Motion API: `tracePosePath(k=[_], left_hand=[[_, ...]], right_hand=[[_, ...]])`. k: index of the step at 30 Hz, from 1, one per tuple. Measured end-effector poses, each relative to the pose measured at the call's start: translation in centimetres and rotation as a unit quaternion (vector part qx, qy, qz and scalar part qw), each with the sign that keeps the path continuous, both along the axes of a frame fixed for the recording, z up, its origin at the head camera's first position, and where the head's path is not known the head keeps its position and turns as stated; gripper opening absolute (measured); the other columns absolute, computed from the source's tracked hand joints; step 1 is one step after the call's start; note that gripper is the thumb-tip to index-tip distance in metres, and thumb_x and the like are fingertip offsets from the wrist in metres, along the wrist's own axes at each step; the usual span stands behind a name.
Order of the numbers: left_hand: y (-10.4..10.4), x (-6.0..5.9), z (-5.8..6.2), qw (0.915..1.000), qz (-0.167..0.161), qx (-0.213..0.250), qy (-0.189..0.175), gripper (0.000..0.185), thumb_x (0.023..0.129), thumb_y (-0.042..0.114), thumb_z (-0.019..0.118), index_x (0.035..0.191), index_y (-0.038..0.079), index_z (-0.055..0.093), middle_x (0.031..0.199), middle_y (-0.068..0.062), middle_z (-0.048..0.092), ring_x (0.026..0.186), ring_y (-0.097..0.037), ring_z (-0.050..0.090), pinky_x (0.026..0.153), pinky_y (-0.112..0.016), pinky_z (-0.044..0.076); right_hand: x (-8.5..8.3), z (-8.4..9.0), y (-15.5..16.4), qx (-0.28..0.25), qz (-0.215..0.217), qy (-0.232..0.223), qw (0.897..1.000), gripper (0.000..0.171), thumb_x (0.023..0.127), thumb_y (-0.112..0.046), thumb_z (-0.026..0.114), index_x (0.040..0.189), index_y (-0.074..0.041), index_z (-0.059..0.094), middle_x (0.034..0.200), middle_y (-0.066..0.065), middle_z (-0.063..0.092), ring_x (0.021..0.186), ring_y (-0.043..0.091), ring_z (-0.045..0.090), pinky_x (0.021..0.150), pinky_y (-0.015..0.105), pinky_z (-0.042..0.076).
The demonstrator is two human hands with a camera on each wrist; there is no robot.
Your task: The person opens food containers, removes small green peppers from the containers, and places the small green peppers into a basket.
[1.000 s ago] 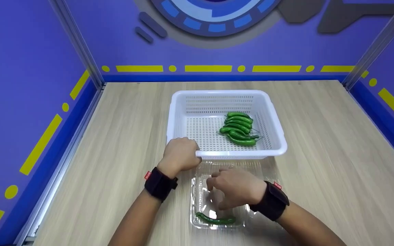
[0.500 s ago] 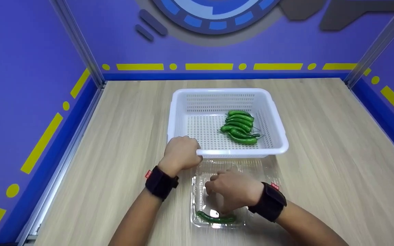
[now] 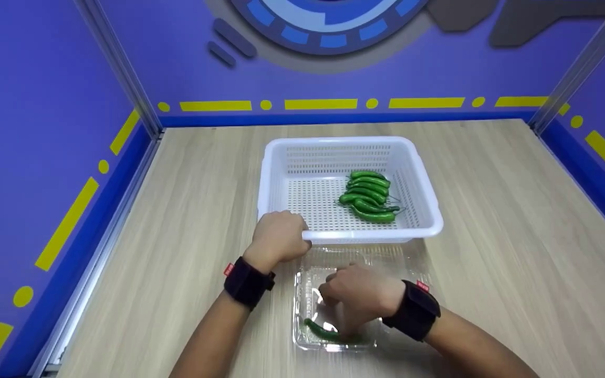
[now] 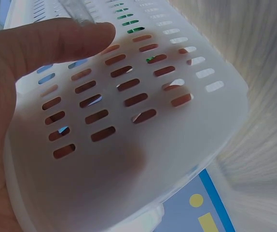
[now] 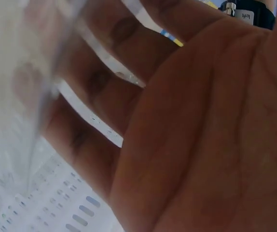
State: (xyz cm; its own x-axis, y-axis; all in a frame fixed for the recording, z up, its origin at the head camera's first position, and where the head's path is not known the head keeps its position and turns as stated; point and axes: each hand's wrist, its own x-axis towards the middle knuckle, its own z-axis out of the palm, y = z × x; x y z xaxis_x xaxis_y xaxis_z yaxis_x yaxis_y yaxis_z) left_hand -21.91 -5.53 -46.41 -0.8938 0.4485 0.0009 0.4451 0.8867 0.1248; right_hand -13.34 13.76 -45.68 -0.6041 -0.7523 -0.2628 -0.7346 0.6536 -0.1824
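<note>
Left hand (image 3: 277, 233) grasps basket (image 3: 281, 157) rim | right hand (image 3: 357, 296) grip unclear over pepper (image 3: 319, 329) in clear tray (image 3: 302, 283) | pinch your pepper mid-body.

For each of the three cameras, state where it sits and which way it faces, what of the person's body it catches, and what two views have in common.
Head: worn on the head, looking forward and down at the white basket, green peppers and clear tray; both forearms, left hand and right hand show.
Left wrist: beside the left palm, facing the basket's slotted wall; thumb and palm show.
Right wrist: under the right hand, facing its palm and fingers; little else is clear.
Shared: head and left wrist both show the basket gripped at its near corner.
</note>
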Motion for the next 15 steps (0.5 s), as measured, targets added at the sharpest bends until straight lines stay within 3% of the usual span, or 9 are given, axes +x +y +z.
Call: tracePosePath(k=[3,9,15], left_hand=[[0.1,0.0,0.0,1.0,-0.004,-0.001,0.001,0.036,0.078,0.032,0.069,0.055,0.023,0.043,0.058,0.006,0.046,0.054,-0.017,0.047,0.049,-0.038,0.039],[0.1,0.0,0.2,1.0,0.0,-0.007,0.005,0.033,0.078,0.033,0.07,0.056,0.022,0.048,0.059,0.004,0.051,0.056,-0.019,0.05,0.051,-0.039,0.041],[0.1,0.0,0.2,1.0,0.001,-0.003,-0.004,0.034,0.078,0.032,0.07,0.055,0.022,0.046,0.058,0.006,0.048,0.055,-0.017,0.048,0.049,-0.037,0.038]], right_hand=[[0.3,0.5,0.3,-0.006,-0.009,0.002,1.0,0.032,0.057,-0.036,0.083,0.085,-0.033,0.068,0.08,-0.019,0.062,0.076,0.01,0.06,0.058,0.029,0.043],[1.2,1.6,0.6,-0.029,0.024,0.112,0.993,0.031,0.068,-0.042,0.081,0.092,-0.028,0.069,0.087,-0.011,0.068,0.08,0.014,0.062,0.067,0.031,0.049],[2.0,1.7,-0.1,-0.014,0.08,0.119,0.99,0.029,0.072,-0.017,0.076,0.096,-0.033,0.073,0.088,-0.012,0.069,0.081,0.014,0.062,0.068,0.031,0.048]])
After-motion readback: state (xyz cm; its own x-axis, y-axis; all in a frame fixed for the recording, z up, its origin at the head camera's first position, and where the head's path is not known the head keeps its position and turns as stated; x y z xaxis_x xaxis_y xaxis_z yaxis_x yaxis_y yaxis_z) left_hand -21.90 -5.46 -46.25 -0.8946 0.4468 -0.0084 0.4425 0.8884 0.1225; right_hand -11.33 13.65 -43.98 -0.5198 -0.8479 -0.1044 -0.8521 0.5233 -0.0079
